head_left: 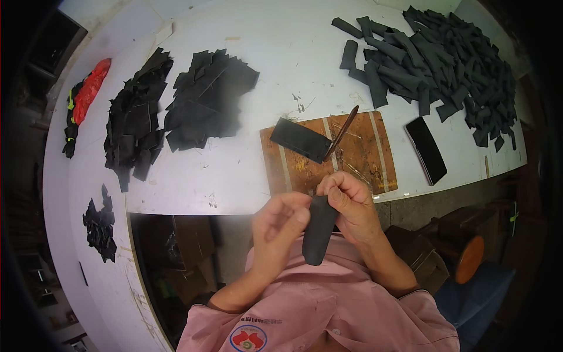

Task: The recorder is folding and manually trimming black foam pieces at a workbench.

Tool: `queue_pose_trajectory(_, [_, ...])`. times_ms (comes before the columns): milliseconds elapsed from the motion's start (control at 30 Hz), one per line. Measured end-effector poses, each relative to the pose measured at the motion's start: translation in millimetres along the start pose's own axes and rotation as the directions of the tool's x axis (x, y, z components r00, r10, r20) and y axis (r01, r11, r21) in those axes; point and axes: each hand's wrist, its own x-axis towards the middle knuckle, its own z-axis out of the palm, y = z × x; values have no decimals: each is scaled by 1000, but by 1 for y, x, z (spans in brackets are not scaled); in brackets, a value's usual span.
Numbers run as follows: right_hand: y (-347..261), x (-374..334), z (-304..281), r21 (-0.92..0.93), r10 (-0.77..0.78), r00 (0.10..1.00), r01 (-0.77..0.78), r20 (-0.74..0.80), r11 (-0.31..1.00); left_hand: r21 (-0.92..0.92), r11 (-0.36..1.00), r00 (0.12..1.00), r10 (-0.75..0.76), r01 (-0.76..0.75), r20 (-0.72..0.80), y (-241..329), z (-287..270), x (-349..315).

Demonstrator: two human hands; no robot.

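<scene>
A dark grey fabric tube [320,232], closed and rounded at its lower end, hangs between my hands just in front of the table edge. My right hand [352,205] pinches its top end between thumb and fingers. At the tube's upper left edge, my left hand [278,223] grips it with bent fingertips and thumb. Beyond my hands, a wooden board [369,155] lies at the table's edge. It carries a flat dark fabric piece [300,139] and a slim reddish-brown stick [343,132], whose lower end meets that piece.
Many dark grey tubes [422,64] are heaped at the far right. A black phone [426,151] lies beside the board. Leftward are black fabric pieces in two large piles [205,100] [134,117] and a small pile [99,229], plus a red bag [91,91]. A round wooden stool [469,258] stands below right.
</scene>
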Motion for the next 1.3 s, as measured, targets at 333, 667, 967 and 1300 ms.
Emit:
queue_pose_trajectory(333, [-10, -4, 6, -240, -84, 995, 94, 53, 966, 547, 820, 973, 225, -165, -44, 0, 5, -1])
queue_pose_trajectory(667, [-24, -3, 5, -636, -258, 945, 325, 199, 699, 764, 539, 919, 354, -354, 176, 1, 10, 0])
queue_pose_trajectory(967, [-22, -6, 3, -423, -30, 998, 0, -64, 906, 258, 966, 994, 45, -18, -98, -3, 11, -4])
queue_pose_trajectory(1300, [-25, -12, 2, -300, 73, 997, -60, 33, 952, 157, 986, 992, 79, -64, -94, 1, 5, 0])
